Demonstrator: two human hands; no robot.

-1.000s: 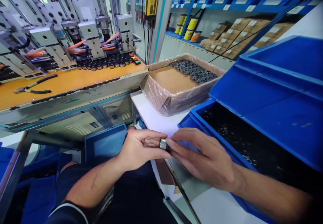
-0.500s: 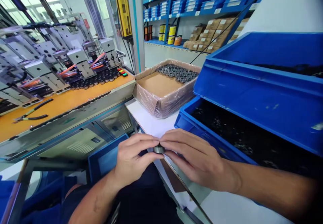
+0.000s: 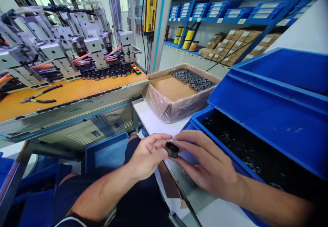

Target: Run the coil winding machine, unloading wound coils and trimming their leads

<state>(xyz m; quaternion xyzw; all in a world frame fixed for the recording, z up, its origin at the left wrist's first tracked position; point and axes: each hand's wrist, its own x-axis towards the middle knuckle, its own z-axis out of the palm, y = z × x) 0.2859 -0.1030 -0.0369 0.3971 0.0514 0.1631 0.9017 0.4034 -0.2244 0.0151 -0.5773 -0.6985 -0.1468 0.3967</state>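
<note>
A small round black part (image 3: 172, 149) with a metallic rim is held between my two hands, its open, toothed-looking face tilted up toward me. My left hand (image 3: 151, 153) pinches its left side between thumb and fingers. On the other side, my right hand (image 3: 208, 160) touches the part with its fingertips, thumb below and fingers above. Beyond the hands stands a plastic-wrapped cardboard box (image 3: 166, 109) with rows of similar round dark parts (image 3: 192, 78) along its far side. Just right of my right hand is a blue bin (image 3: 202, 126) of small black pieces.
Another blue bin (image 3: 269, 100) is stacked above at right. An orange bench (image 3: 77, 95) at left carries a machine (image 3: 94, 47) and cutting pliers (image 3: 42, 95). A blue tray (image 3: 107, 155) sits low beside my leg. Shelves (image 3: 217, 18) fill the background.
The round part has tipped, so its open face now shows instead of its edge. My left fingers have curled in around it. The view has turned slightly left.
</note>
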